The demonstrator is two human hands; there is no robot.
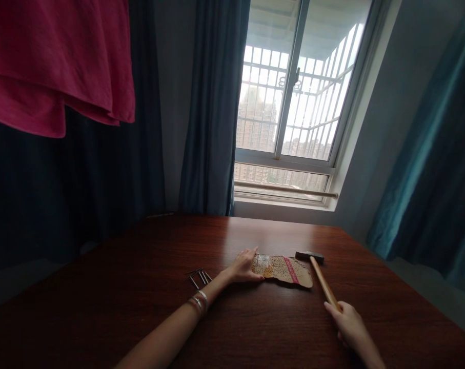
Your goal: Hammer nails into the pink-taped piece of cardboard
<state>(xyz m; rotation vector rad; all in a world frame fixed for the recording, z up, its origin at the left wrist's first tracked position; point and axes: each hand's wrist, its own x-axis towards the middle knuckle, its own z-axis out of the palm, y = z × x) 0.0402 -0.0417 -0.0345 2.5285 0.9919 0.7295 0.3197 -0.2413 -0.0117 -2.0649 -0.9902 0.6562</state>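
Note:
A flat piece of cardboard (281,270) with many small holes and a red printed strip lies on the table. My left hand (244,266) grips its left end, thumb on the near edge and fingers on the far edge. A thin upright thing, perhaps a nail, shows by the fingertips, too small to be sure of. My right hand (349,323) is closed around the wooden handle of a hammer (323,281). The hammer's dark head is just beyond the cardboard's right end. Several nails (200,278) lie left of my left wrist, partly hidden by the forearm.
All of this rests on a brown wooden table (255,328). Behind its far edge is a barred window (286,102), with blue curtains (213,113) to its left and another at the right. A pink cloth (63,61) hangs at the upper left.

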